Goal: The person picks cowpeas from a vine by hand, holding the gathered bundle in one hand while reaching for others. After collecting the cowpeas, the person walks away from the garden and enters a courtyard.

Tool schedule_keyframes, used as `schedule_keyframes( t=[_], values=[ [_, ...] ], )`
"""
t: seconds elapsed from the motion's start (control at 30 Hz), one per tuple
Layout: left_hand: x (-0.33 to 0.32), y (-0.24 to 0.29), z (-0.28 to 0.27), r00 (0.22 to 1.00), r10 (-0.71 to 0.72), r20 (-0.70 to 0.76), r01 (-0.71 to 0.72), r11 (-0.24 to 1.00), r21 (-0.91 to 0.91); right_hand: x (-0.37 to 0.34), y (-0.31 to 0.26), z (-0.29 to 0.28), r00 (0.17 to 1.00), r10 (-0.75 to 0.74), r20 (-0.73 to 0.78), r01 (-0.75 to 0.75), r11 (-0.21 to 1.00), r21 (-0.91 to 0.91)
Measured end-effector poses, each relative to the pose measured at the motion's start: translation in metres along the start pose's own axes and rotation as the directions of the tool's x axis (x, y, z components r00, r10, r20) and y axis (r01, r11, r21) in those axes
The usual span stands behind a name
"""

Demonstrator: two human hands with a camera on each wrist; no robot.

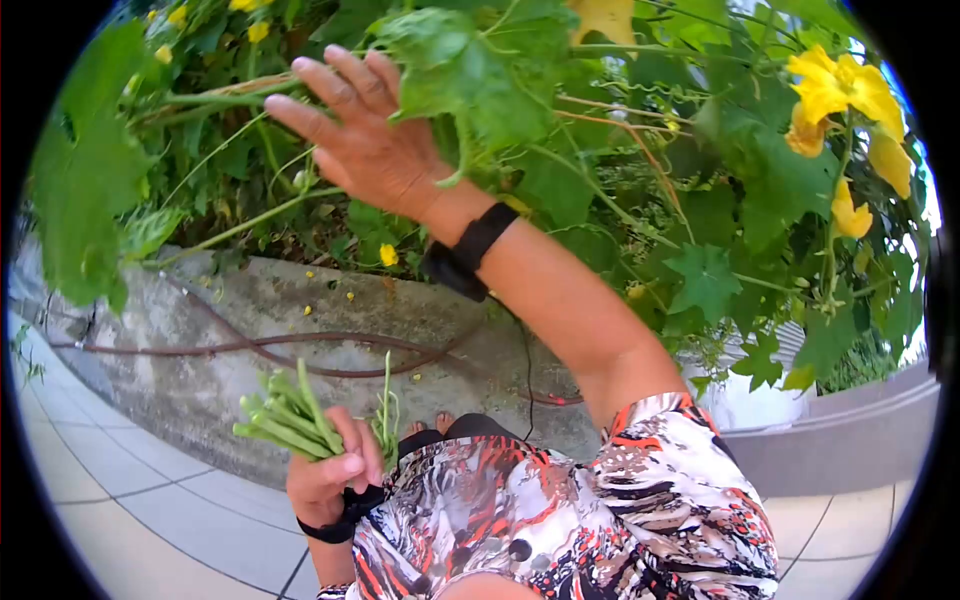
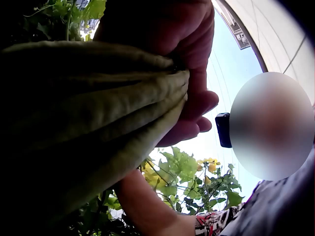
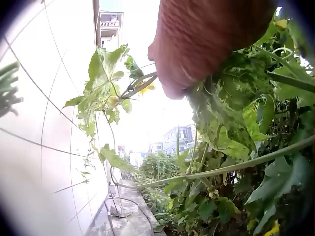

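My left hand grips a bundle of green stalks low in front of the patterned shirt. In the left wrist view the stalks look thick and ribbed, their ends against the palm and fingers. A thin curly tendril sticks up beside the same hand. My right hand reaches out among the climbing vine, fingers extended and somewhat spread, with its back to the head camera. Its fingertips overlap a green vine stem. A large leaf hangs over the knuckles and wrist.
Yellow flowers hang at the upper right. Below the foliage runs a concrete ledge with a brown hose lying across it. Pale floor tiles lie at the lower left. A long stem crosses below the right hand.
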State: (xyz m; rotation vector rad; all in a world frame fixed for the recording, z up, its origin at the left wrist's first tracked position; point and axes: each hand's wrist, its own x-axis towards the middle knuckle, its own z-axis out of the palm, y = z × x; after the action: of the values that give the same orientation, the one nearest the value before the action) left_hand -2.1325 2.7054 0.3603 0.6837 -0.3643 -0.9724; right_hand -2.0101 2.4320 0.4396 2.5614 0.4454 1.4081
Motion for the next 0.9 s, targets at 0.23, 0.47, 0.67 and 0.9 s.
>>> schedule_keyframes(
  t=[0.23,0.47,0.67,0.9],
  values=[
    [0.006,0.015,-0.003,0.994,-0.099,0.044,0.101,0.994,-0.037,-0.027,-0.035,-0.055,0.975,0.211,0.069,-0.222,0.922,0.318],
    [0.020,0.010,0.004,0.964,-0.116,0.240,0.121,0.993,-0.007,-0.094,-0.066,-0.122,0.927,0.337,0.167,-0.354,0.931,0.085],
    [0.040,-0.018,0.041,0.919,0.029,0.393,-0.035,0.999,0.007,-0.192,-0.053,-0.197,0.801,0.572,0.177,-0.569,0.819,-0.072],
    [0.054,-0.059,0.091,0.815,-0.203,0.543,0.205,0.977,0.059,-0.324,-0.044,-0.302,0.520,0.790,0.325,-0.593,0.608,-0.528]
  ],
)
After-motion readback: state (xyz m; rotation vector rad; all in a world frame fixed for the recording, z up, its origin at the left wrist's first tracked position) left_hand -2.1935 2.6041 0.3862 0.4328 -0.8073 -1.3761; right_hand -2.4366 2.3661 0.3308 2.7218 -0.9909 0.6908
